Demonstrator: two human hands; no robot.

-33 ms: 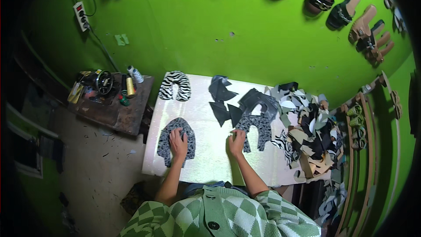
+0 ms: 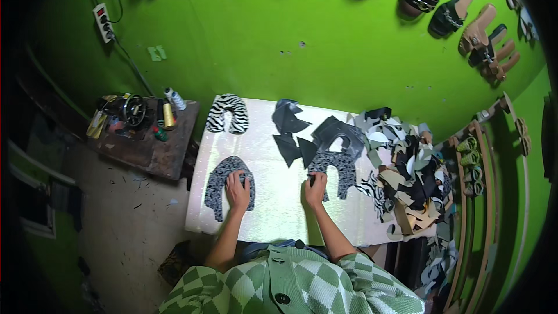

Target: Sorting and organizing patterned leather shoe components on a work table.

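Note:
My left hand (image 2: pixel 237 191) lies on a grey-and-black patterned U-shaped piece (image 2: pixel 216 177) at the left of the white table, fingers stretched out over it. It looks like a cut shoe upper. At the table's middle right, my right hand (image 2: pixel 315 189) has its fingers bent around the left leg of a second patterned piece (image 2: pixel 347 174); its fingertips are partly hidden. Beyond that piece lies a stack of black U-shaped pieces (image 2: pixel 331 132). Several black pointed pieces (image 2: pixel 286 148) rest to its left. A zebra-striped U-shaped piece (image 2: pixel 228 104) sits at the far left corner.
A heap of scraps (image 2: pixel 415 168) covers the right end of the white table (image 2: pixel 273 197). On the left, a dark wooden table (image 2: pixel 154 154) carries a sewing machine (image 2: pixel 135 110) and thread spools (image 2: pixel 169 115). Sandals (image 2: pixel 418 1) hang on the green wall; a rack (image 2: pixel 485 197) stands at right.
The whole view has shifted slightly, with the table and wall a little further left. Both hands stay at the same patterned pieces.

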